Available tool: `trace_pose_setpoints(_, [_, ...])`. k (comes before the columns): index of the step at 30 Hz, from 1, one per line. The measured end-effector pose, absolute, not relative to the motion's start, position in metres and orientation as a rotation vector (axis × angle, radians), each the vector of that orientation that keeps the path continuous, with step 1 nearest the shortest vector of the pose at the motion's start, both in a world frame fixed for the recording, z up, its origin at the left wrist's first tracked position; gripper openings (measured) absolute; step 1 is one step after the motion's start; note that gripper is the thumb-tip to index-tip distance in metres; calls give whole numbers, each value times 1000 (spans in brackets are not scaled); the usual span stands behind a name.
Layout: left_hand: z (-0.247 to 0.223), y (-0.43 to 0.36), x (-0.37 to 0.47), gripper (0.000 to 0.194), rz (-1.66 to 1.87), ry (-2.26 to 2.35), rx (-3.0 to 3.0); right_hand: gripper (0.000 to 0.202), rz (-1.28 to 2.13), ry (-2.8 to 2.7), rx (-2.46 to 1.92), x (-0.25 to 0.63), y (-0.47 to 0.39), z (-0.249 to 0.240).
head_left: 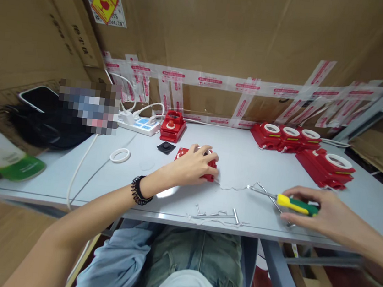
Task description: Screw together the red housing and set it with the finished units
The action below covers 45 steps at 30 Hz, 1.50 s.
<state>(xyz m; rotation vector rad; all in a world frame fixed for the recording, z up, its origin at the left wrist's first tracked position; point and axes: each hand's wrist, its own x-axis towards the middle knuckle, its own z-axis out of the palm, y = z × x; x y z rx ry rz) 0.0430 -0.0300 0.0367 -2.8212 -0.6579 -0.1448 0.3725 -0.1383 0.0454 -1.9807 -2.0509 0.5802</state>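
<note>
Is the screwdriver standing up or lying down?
Lying down. The screwdriver lies flat on the table, its tip pointing left, under the right hand.

The left hand covers a red housing; its wrist carries a black beaded bracelet. The right hand rests on a screwdriver with a yellow and green handle and a silver shaft. Between the hands, silver screws lie on the pale grey table. Beyond the left hand: a black square part, a red unit with a yellow-ringed button, a white power strip with blue panels, and a white ring. Beyond the right hand: red housings with white rings and yellow strips. The brown cardboard wall bears white tape with red print.
</note>
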Motion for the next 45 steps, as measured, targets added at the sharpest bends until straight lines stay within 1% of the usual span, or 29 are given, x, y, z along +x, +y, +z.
trace_pose_setpoints(4, [41, -30, 44, 22, -92, -673, -2829, 41, 693, -2010, -2079, 388, -164, 27])
trace_pose_setpoints(9, [45, -27, 46, 22, -46, -693, -2862, 34, 742, -2023, -1992, 391, -161, 23])
trace_pose_setpoints(11, [46, -26, 46, 21, -58, -675, -2859, 30, 709, -2071, -1948, 388, -150, 25])
trace_pose_setpoints(13, [47, -22, 45, 19, -84, -658, -2841, 31, 710, -2162, -1886, 383, -136, 28])
trace_pose_setpoints(17, [49, -14, 39, 16, -120, -663, -2811, 27, 794, -2419, -1622, 365, -102, 37])
trace_pose_setpoints(20, [51, -9, 32, 16, -146, -668, -2803, 24, 832, -2562, -1420, 346, -76, 40])
trace_pose_setpoints(23, [54, -8, 27, 18, -206, -649, -2810, 26, 877, -2590, -1351, 329, -54, 40])
trace_pose_setpoints(26, [57, -9, 27, 19, -229, -617, -2838, 27, 853, -2554, -1317, 327, -40, 42])
trace_pose_setpoints(29, [60, -8, 35, 20, -262, -567, -2842, 28, 801, -2434, -1361, 343, -38, 48])
trace_pose_setpoints(33, [60, -9, 62, 22, -320, -383, -2882, 33, 669, -1979, -1492, 370, -47, 57])
trace_pose_setpoints(36, [58, -14, 90, 21, -253, -221, -2928, 34, 650, -1697, -1509, 377, -53, 61])
trace_pose_setpoints(39, [53, -18, 112, 20, -212, -72, -2928, 33, 655, -1670, -1498, 373, -55, 61])
trace_pose_setpoints(45, [44, -14, 128, 22, -233, 81, -2912, 42, 742, -1753, -1480, 364, -57, 59])
